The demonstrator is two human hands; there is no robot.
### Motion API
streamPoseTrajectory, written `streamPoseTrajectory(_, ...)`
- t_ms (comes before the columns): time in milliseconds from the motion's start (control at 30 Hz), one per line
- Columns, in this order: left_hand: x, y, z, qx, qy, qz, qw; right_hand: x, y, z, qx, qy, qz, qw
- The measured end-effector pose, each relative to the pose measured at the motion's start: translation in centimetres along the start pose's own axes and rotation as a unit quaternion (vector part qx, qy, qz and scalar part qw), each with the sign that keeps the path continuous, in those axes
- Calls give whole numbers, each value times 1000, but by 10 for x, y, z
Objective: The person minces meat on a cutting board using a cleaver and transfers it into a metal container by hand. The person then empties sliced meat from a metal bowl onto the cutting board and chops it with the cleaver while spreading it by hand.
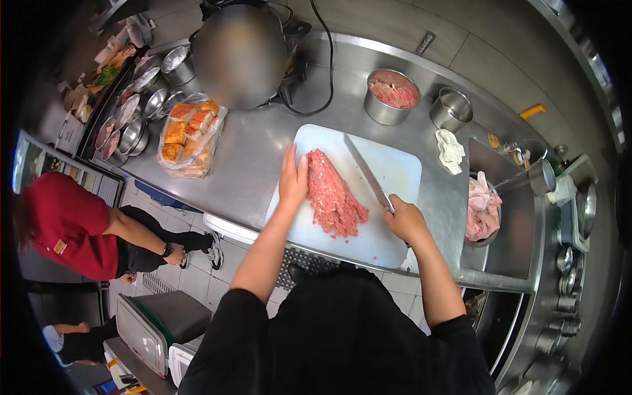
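A mound of chopped raw meat (pixel 332 194) lies on a white cutting board (pixel 395 230), with small bits scattered at its lower edge. My left hand (pixel 293 179) rests along the left side of the mound, fingers stretched out and touching it. In my right hand (pixel 405 218) is a knife (pixel 368 172), fingers wrapped round its handle. The blade slants up and left across the board, to the right of the meat and apart from it.
Behind the board stand a metal pot of sliced meat (pixel 393 93) and another metal pot (pixel 451 109). A white cloth (pixel 449 151) lies near the sink (pixel 520 224), which holds raw poultry (pixel 482 207). Bagged bread (pixel 191 137) sits left. A person in red (pixel 69 227) stands at far left.
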State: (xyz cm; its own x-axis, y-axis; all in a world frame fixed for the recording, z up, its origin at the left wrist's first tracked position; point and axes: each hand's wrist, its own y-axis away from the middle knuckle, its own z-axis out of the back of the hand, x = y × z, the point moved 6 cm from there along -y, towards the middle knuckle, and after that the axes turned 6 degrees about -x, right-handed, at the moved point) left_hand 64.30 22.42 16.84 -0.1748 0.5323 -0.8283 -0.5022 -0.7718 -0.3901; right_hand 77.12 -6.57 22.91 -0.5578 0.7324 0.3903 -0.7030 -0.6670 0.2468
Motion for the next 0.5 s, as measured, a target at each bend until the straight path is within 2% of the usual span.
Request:
streamPoseTrajectory(67,3,-38,-19,93,84,-20,992,-10,14,-4,-22,7,-30,999)
streamPoseTrajectory(100,5,-54,-24,97,86,-17,991,-16,22,-7,-29,10,-55,998)
streamPoseTrajectory(167,12,-61,-57,314,78,65,944,-20,35,-17,-35,13,-85,996)
streamPoseTrajectory(200,-6,-59,-55,341,-4,-16,940,-17,42,-20,-42,18,-80,996)
streamPoseTrajectory(233,-2,-54,-56,343,1,-15,939,-14,47,-21,-48,23,-75,996)
streamPoseTrajectory(300,11,-38,-58,410,32,48,910,-3,52,-29,-43,29,-74,996)
streamPoseTrajectory(333,10,-27,-49,353,96,81,927,7,52,-35,-30,21,-55,998)
streamPoseTrajectory(367,8,-12,-46,355,93,81,927,18,53,-43,-17,10,-36,999)
streamPoseTrajectory(433,-5,3,-19,141,32,20,989,34,51,-54,3,2,-21,1000)
streamPoseTrajectory(467,-7,14,-15,89,21,28,995,38,48,-56,2,1,-3,1000)
streamPoseTrajectory(500,-8,23,-16,95,20,25,995,40,44,-55,-1,1,14,1000)
